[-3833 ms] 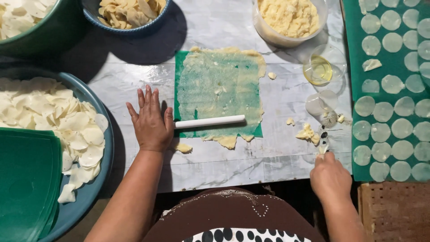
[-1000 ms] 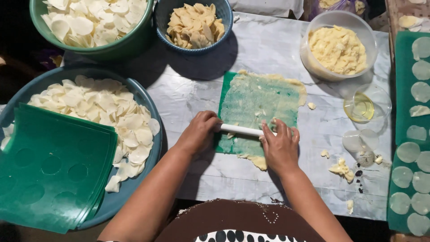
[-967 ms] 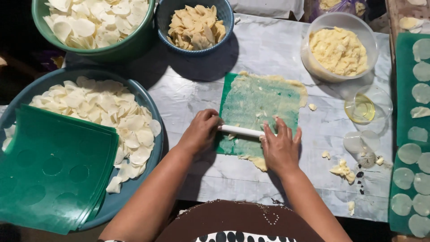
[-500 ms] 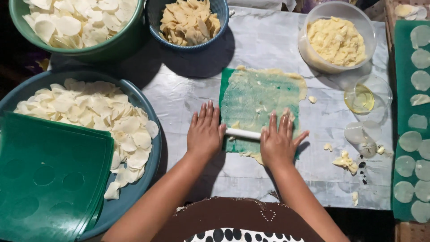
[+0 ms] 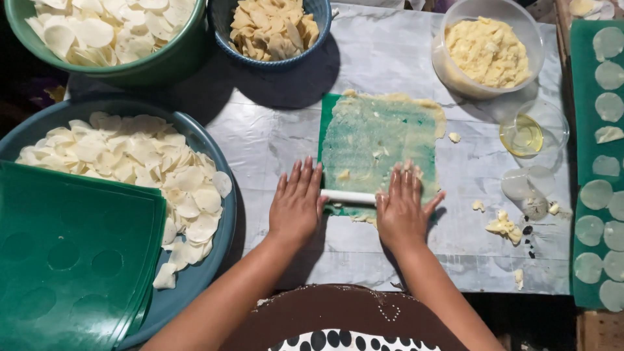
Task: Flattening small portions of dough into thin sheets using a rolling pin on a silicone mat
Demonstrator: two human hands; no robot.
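My left hand (image 5: 297, 203) and right hand (image 5: 402, 209) lie flat, fingers (image 5: 305, 177) extended, gripping nothing, palms pressing the white roller (image 5: 348, 196). The roller sits across the near edge of the green sheet (image 5: 380, 151), so pressure spreads the dough (image 5: 383, 133) thin. The oil cup (image 5: 524, 134) stands right of the sheet.

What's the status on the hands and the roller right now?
Left hand and right hand flat, palms down on white rolling pin. Pin at near edge of thin dough sheet on green mat. Dough scraps off to right.
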